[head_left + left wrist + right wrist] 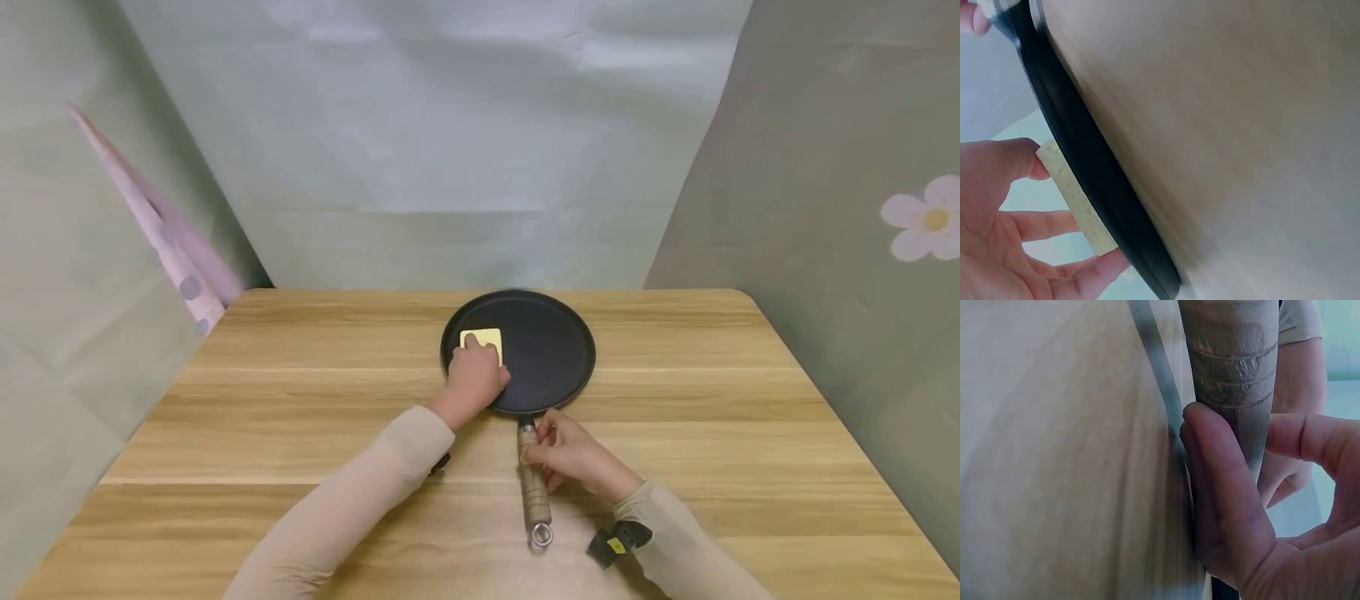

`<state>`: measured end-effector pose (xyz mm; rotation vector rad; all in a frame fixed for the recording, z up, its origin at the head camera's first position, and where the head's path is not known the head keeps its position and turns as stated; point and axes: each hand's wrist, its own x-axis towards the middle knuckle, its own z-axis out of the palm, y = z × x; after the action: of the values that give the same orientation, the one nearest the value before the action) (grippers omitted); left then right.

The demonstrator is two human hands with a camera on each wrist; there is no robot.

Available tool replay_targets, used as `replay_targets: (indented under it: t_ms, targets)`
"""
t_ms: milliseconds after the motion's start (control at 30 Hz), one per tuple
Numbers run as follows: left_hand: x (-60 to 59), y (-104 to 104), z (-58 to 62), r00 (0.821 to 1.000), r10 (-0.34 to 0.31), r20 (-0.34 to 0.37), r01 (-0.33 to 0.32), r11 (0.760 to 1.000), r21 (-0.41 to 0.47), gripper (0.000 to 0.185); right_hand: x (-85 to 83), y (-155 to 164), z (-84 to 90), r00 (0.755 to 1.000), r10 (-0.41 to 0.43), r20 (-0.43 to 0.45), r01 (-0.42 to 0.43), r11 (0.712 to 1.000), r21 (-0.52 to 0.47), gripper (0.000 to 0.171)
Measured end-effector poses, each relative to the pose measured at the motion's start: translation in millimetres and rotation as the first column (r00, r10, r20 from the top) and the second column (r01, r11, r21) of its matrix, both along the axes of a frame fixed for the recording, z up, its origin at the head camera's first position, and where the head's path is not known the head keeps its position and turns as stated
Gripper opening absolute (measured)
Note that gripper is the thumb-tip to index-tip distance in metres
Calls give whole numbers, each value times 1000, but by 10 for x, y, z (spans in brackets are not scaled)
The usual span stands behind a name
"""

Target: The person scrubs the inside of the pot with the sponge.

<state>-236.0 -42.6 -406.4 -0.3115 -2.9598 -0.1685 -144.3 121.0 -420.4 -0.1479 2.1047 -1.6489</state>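
Head view showed the left hand (474,379) pressing a yellow sponge (483,341) on the pan (547,350), fingers curled round it, while the right hand (570,454) pinched the wooden handle (534,492). Wiping well probably needed that handle pinned steady on the worktop (300,400), with flat, even pressure across the pan.
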Motion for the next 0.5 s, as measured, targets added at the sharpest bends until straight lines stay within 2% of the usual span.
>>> replay_targets:
  t_ms: [267, 500]
  targets:
    - [90, 112, -15, 1000, -17, -6, 17, 1000, -2, 36, -8, 13, -1, 1000, 5, -9, -5, 1000, 7, 32]
    - [175, 249, 5, 999, -16, 35, 16, 1000, 19, 38, -8, 15, -9, 1000, 8, -18, -8, 1000, 8, 32]
